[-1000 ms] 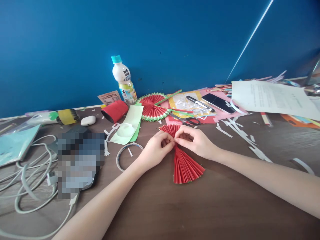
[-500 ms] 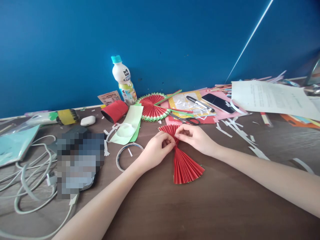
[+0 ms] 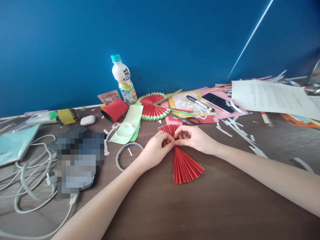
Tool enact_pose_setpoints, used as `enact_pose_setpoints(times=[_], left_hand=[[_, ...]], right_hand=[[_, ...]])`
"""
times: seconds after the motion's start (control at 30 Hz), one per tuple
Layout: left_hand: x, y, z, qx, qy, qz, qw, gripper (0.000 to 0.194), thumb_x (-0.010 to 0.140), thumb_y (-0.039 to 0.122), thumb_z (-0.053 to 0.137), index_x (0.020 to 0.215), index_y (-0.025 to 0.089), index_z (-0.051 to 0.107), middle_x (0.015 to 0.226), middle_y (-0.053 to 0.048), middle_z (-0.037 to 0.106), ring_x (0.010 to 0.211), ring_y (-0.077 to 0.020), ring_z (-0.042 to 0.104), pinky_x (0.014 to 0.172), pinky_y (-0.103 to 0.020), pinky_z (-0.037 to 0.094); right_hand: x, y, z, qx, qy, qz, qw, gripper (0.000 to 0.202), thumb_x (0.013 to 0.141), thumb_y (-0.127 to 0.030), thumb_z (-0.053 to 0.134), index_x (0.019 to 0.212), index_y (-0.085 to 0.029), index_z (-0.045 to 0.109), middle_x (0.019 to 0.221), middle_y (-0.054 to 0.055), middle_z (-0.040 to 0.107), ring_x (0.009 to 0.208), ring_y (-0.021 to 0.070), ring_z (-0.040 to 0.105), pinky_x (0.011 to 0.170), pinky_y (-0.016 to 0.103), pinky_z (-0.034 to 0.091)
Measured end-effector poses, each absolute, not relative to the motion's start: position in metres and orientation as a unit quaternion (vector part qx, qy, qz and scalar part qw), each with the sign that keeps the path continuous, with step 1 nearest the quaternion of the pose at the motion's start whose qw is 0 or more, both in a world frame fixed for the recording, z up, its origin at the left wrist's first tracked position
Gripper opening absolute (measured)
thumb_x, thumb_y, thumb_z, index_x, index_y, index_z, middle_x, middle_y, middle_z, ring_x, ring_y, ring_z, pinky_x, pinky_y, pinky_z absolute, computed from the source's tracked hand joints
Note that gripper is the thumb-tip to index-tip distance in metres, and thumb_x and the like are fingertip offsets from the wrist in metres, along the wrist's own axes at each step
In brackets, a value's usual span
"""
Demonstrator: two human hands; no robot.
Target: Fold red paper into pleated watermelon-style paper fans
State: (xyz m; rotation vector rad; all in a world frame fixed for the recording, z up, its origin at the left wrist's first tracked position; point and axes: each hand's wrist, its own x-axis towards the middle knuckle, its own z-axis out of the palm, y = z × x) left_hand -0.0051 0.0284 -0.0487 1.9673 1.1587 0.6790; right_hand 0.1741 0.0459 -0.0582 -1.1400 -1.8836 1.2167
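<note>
A red pleated paper fan (image 3: 186, 168) lies on the brown table, pinched narrow at its middle and spread at both ends like a bow. My left hand (image 3: 160, 146) is closed on the narrow middle from the left. From the right, my right hand (image 3: 196, 139) pinches the same spot, its thumb and fingertips touching or nearly touching the left ones. Fingers hide the fan's centre and part of its far half. Behind my hands lies a round red pleated paper rosette (image 3: 152, 106) with a green-and-white zigzag edge. A roll of tape (image 3: 119, 159) rests left of my left hand.
Scissors (image 3: 191, 120), a marker (image 3: 197, 101) and a dark phone (image 3: 220, 102) lie behind my right hand. A bottle (image 3: 124, 78) stands by the blue wall. Left are a red cup-like tube (image 3: 115, 111), green paper (image 3: 128, 125), cables (image 3: 23, 176) and a blurred-out device (image 3: 80, 166).
My right hand's thumb and fingertips have moved slightly down and closed in on the fan's middle. My left hand and the fan have barely moved.
</note>
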Motion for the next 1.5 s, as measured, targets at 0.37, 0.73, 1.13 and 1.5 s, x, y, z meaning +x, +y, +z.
enact_pose_setpoints(times=[0.37, 0.73, 1.13, 1.5], left_hand=[[-0.005, 0.029, -0.05, 0.769, 0.452, 0.266, 0.367, 0.007, 0.078, 0.018, 0.05, 0.073, 0.017, 0.054, 0.081, 0.0, 0.053, 0.071, -0.0103, 0.05, 0.067, -0.022, 0.041], [-0.005, 0.029, -0.049, 0.765, 0.457, 0.271, 0.365, 0.01, 0.078, 0.019, 0.048, 0.072, 0.017, 0.055, 0.08, 0.0, 0.054, 0.07, -0.0112, 0.051, 0.067, -0.024, 0.042], [-0.006, 0.029, -0.052, 0.761, 0.46, 0.284, 0.359, 0.009, 0.077, 0.019, 0.05, 0.072, 0.017, 0.056, 0.076, 0.001, 0.054, 0.064, -0.0096, 0.049, 0.062, -0.023, 0.042], [-0.007, 0.028, -0.052, 0.757, 0.464, 0.294, 0.354, 0.009, 0.076, 0.022, 0.053, 0.07, 0.017, 0.058, 0.072, 0.001, 0.056, 0.065, -0.0108, 0.05, 0.062, -0.024, 0.042]], right_hand=[[0.178, 0.047, -0.061, -0.42, -0.733, 0.446, 0.295, 0.023, 0.068, -0.035, 0.067, 0.078, -0.017, 0.057, 0.062, -0.004, 0.045, 0.056, 0.0097, 0.039, 0.053, 0.026, 0.034], [0.178, 0.044, -0.063, -0.398, -0.753, 0.42, 0.312, 0.017, 0.07, -0.028, 0.064, 0.08, -0.018, 0.054, 0.065, -0.003, 0.047, 0.056, 0.0092, 0.04, 0.053, 0.025, 0.036], [0.176, 0.038, -0.067, -0.382, -0.815, 0.279, 0.334, 0.006, 0.075, -0.019, 0.058, 0.076, -0.019, 0.052, 0.067, -0.002, 0.049, 0.053, 0.0075, 0.039, 0.048, 0.022, 0.035], [0.176, 0.033, -0.071, -0.331, -0.882, 0.092, 0.323, 0.009, 0.081, -0.02, 0.048, 0.076, -0.018, 0.054, 0.068, 0.002, 0.055, 0.061, 0.0125, 0.049, 0.055, 0.025, 0.04]])
